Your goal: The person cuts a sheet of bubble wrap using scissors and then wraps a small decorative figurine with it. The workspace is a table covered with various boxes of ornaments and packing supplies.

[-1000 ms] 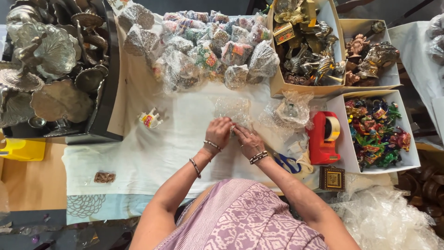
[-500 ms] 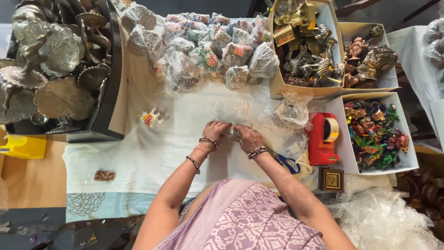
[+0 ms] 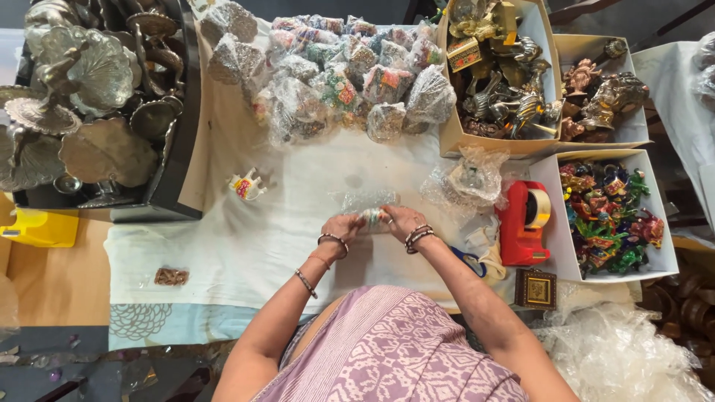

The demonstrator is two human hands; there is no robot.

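We look down on a white cloth (image 3: 246,246) spread over a work table. At far left, a black crate (image 3: 179,134) holds large silver metal ornaments (image 3: 89,97). At far centre lies a heap of bubble-wrapped figurines (image 3: 350,74). To the right stand cardboard boxes: one with brass figurines (image 3: 499,74) and a nearer one with painted, multicoloured figurines (image 3: 607,216). A red tape dispenser (image 3: 521,223) sits just left of that box, beside a loose wad of plastic wrap (image 3: 469,179). A small painted elephant (image 3: 247,184) stands alone on the cloth, left of centre.

In the middle of the cloth, our left hand (image 3: 341,227) and right hand (image 3: 402,219) meet around a small figurine half rolled in bubble wrap (image 3: 370,216). Each hand grips one end, fingers curled closed on it. The bundle lies on its side just above the cloth, its long axis running left to right; we cannot tell which end is its head.

We judge that the wrap could spring loose if either grip slackens, since no tape shows on it. Squeezing hard could also snap a thin painted part.
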